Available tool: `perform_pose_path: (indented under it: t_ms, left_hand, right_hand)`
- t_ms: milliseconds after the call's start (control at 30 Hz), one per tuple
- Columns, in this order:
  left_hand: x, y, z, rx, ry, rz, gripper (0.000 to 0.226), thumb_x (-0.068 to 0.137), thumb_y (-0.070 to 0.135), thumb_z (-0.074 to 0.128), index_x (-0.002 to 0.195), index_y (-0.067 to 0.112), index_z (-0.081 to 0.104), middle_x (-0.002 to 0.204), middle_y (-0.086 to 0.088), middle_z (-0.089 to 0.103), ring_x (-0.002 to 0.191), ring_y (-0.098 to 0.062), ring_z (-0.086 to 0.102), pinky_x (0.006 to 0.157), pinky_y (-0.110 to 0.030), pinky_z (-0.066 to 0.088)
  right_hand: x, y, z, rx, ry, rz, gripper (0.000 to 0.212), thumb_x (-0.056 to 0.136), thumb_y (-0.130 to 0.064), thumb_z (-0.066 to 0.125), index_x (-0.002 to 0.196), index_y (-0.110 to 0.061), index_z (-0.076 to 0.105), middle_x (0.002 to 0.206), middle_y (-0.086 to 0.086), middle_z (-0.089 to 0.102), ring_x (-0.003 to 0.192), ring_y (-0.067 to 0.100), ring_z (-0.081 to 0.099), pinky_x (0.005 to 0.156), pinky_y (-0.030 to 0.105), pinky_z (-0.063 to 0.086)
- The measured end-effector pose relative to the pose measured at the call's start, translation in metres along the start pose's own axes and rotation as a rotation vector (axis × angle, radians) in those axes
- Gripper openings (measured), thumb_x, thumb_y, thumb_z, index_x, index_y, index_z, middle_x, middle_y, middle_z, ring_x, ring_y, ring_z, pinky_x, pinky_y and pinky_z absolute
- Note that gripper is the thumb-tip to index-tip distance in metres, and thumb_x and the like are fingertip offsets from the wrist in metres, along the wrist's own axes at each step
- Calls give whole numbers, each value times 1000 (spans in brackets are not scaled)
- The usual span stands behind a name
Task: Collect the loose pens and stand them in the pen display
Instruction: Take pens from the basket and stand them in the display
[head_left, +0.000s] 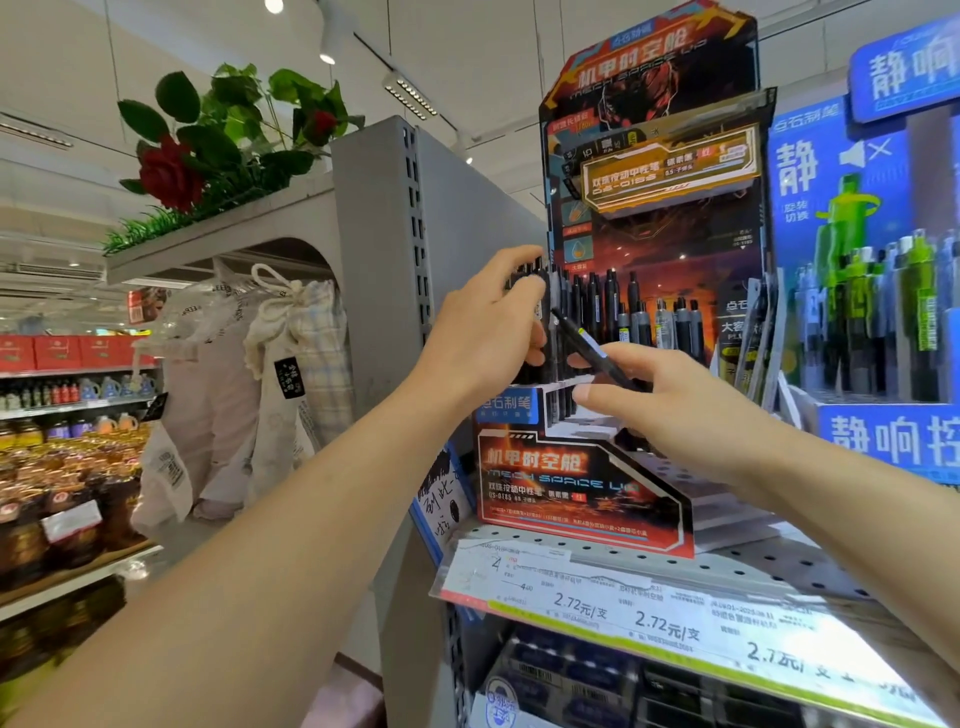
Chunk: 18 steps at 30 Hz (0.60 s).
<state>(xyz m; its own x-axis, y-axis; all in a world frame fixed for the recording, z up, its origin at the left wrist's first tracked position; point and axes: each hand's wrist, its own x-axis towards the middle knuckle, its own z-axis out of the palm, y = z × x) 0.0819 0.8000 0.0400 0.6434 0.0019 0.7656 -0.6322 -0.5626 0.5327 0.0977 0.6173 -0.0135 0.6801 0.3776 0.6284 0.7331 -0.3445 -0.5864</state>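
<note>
we see left hand (493, 332) hiding bundle of pens (537, 291) at pen display (587, 483) left edge; blue display (883, 260) cut off by right edge; price labels (649, 613) small print unreadable.

A red-and-black cardboard pen display (582, 488) stands on a perforated shelf, its stepped tiers holding upright black and grey pens (613, 306). One loose black pen (592, 353) lies tilted, tip up-left, pinched in the right hand (670, 410). The left hand (493, 332) grips a bundle of black pens (540, 296) at the display's left edge.
</note>
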Motion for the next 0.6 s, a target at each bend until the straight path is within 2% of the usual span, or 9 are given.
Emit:
perform_pose_path:
  t_ms: [67, 133, 233, 333, 367, 433, 500, 600]
  left_hand:
    - [-7, 3, 1, -100, 21, 13, 31, 102, 39, 45, 132, 37, 53, 73, 5, 70, 67, -9, 72, 61, -26, 47]
    - [-16, 3, 4, -168, 27, 38, 29, 99, 33, 57, 128, 33, 54, 77, 4, 73, 70, -8, 74, 60, -26, 52]
    - [-29, 0, 8, -369, 41, 30, 33, 94, 16, 68, 123, 26, 56, 78, -2, 75, 78, -13, 75, 66, -22, 58]
    - [-35, -2, 6, -471, 88, 23, 28, 92, 11, 70, 114, 24, 59, 80, -2, 76, 83, -16, 76, 74, -25, 60]
    - [-34, -2, 2, -492, 131, 24, 26, 92, 10, 69, 111, 25, 59, 83, -1, 76, 84, -15, 76, 75, -25, 60]
    - [-28, -1, -9, -537, 256, 27, 24, 92, 9, 69, 107, 25, 58, 88, -2, 77, 85, -16, 76, 73, -27, 61]
    - [-22, -1, -23, -565, 370, 33, 24, 92, 9, 69, 106, 26, 57, 92, -5, 77, 86, -17, 76, 69, -27, 60]
    - [-17, -3, -37, -454, 469, 105, 22, 94, 13, 67, 101, 31, 58, 99, -4, 75, 91, -14, 74, 67, -25, 59]
  right_hand:
    - [-1, -2, 1, 17, -24, -7, 7, 97, -45, 60, 98, -46, 67, 67, -16, 61, 53, -2, 50, 60, 22, 37]
    - [-1, -5, 1, 22, -46, -38, 11, 95, -43, 62, 100, -52, 66, 81, -11, 67, 58, 1, 54, 65, 25, 42]
    - [-2, -6, 1, 8, -49, -84, 26, 93, -35, 68, 109, -55, 65, 74, -12, 62, 54, 0, 51, 61, 23, 41]
    - [-3, -4, 3, -113, -6, -124, 24, 90, -35, 71, 107, -50, 64, 76, -20, 59, 61, -2, 53, 67, 23, 40]
    - [-3, -3, 4, -176, 11, -132, 29, 88, -39, 73, 110, -52, 60, 84, -22, 60, 70, -3, 55, 74, 24, 41]
    - [-3, -1, 6, -264, 34, -131, 56, 79, -51, 74, 129, -56, 49, 105, -24, 56, 96, -6, 55, 88, 28, 44]
    - [-3, 1, 6, -314, 17, -122, 80, 72, -62, 72, 145, -54, 39, 129, -25, 49, 116, -5, 49, 96, 27, 41]
    - [-2, 4, 7, -408, -80, -108, 95, 72, -67, 72, 152, -56, 22, 154, -23, 31, 124, -4, 37, 98, 23, 35]
